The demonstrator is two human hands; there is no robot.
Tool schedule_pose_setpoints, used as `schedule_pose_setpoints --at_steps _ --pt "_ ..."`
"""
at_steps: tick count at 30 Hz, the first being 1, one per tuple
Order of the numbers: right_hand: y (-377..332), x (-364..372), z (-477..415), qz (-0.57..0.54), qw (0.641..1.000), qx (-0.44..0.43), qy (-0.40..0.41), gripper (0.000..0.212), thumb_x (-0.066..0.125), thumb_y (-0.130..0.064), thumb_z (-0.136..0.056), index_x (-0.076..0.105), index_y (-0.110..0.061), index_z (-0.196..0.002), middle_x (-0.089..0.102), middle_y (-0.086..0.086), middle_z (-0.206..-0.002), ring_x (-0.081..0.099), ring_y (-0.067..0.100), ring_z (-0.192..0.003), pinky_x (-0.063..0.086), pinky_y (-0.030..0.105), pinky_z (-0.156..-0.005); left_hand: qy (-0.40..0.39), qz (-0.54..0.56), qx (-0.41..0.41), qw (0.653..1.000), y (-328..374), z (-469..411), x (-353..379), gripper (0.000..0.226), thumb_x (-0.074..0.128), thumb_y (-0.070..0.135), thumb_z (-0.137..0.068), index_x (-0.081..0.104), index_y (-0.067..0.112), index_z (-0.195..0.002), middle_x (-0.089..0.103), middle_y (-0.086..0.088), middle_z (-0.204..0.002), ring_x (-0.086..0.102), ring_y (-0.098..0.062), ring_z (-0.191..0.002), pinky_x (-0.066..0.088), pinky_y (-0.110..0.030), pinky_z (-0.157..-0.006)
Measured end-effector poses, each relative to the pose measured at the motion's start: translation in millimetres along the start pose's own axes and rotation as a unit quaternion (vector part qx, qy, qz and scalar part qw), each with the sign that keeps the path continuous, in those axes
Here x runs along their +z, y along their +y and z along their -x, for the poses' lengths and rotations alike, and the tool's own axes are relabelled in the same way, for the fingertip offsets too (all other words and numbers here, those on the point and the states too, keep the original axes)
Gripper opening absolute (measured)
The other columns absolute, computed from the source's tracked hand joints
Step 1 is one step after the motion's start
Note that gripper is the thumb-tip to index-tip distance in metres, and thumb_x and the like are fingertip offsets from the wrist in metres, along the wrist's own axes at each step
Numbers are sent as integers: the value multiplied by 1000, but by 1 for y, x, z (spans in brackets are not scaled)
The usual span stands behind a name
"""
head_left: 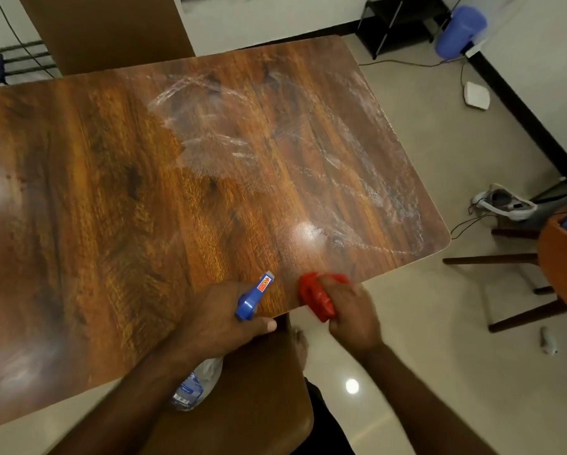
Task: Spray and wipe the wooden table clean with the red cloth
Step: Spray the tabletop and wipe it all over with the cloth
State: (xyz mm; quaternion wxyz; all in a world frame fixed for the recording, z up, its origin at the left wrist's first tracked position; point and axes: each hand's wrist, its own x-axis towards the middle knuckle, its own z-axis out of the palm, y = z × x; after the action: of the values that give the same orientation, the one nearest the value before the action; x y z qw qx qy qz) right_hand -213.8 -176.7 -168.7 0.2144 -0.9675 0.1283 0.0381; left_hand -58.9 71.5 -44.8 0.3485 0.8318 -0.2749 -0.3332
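The cloth [318, 295] is bright red and bunched into a tight wad, blurred. It sits on the near edge of the table [111, 192], close to its right near corner. The right hand [351, 310] grips the wad with its fingers curled over the top.

The left hand [216, 316] holds a spray bottle [252, 297] by the neck, fingers wrapped round it and thumb lying along the side. The bottle's blue trigger head, with a small red and yellow sticker, points out over the tabletop just beside the cloth. Its clear body with a blue label hangs below the table edge, under the forearm.

The tabletop is glossy dark brown wood grain with rounded corners. White smears [210, 126] arc in streaks across its right half, from the far middle down toward the right near corner. A bright wet patch [308, 231] lies just beyond the cloth, and lamp glare shows on the left.

A brown chair [259, 389] is tucked under the near edge. The floor [423, 323] is pale glossy tile. On it lie a white shoe [502, 201], a flat white box [477, 95] and thin cables. An orange chair [561, 257] with dark legs stands on the right. A blue drum [461, 31] and a black rack [400, 24] stand by the far wall.
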Motion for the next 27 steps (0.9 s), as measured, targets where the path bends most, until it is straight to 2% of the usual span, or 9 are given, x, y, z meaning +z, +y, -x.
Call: schedule_pose_setpoints --at_steps 4,7,11,13,14,18,21,23,27 --pt "47 -31 -29 -11 987 152 47 90 59 -6 -61 49 -29 -147 68 7 -126 53 35 -110 49 45 -93 23 -42 -33 998 18 -12 13 46 79 52 -72 48 20 -61 47 7 -56 44 -6 -48 34 -16 -49" --pt "29 -22 -27 -39 980 186 59 92 59 -10 -59 48 -32 -148 64 11 -124 51 30 -107 48 38 -90 20 -42 -34 998 28 -18 20 46 77 53 -73 54 14 -67 52 3 -59 47 -8 -51 38 -18 -51" --pt "-19 2 3 -39 998 37 -25 91 67 -20 -68 41 -31 -155 60 2 -141 54 28 -104 45 38 -84 15 -42 -19 999 43 -24 25 38 77 53 -75 53 25 -69 56 4 -63 51 -9 -56 38 -17 -54" --pt "-6 -2 5 3 995 -89 -49 93 73 -23 -68 39 -28 -155 59 -4 -145 55 28 -104 49 41 -83 11 -47 -27 998 47 -26 28 37 77 52 -75 50 28 -68 53 8 -61 50 -9 -55 36 -16 -54" --pt "12 -10 -3 13 994 -96 -44 93 74 -22 -67 41 -29 -153 60 -5 -144 55 29 -107 50 43 -84 13 -42 -29 999 48 -27 31 37 77 51 -75 51 26 -68 53 7 -61 51 -10 -55 39 -19 -54" --pt "85 -60 -48 20 994 110 21 89 60 -20 -66 43 -30 -153 66 7 -131 51 32 -110 45 41 -92 43 -8 -40 998 57 -25 36 34 81 43 -74 57 19 -73 59 0 -64 57 -17 -58 46 -23 -55" --pt "71 -73 -71 -14 977 212 35 96 72 -23 -65 39 -24 -155 63 13 -130 50 34 -114 49 42 -93 57 -6 -49 997 64 -25 41 37 83 39 -74 50 24 -66 52 4 -57 52 -12 -53 41 -16 -51" --pt "37 -57 -67 -25 986 162 20 96 73 -30 -65 39 -19 -154 61 15 -133 51 34 -114 48 44 -95 59 -6 -65 996 69 -28 45 39 83 40 -73 48 26 -64 48 7 -55 50 -7 -52 39 -16 -50" --pt "-21 -6 -47 -6 992 -107 -64 81 68 -41 -80 43 -18 -153 49 7 -156 54 33 -119 44 52 -104 70 16 -83 994 78 -34 45 29 83 39 -73 57 28 -69 64 11 -66 59 -5 -59 45 -15 -54"
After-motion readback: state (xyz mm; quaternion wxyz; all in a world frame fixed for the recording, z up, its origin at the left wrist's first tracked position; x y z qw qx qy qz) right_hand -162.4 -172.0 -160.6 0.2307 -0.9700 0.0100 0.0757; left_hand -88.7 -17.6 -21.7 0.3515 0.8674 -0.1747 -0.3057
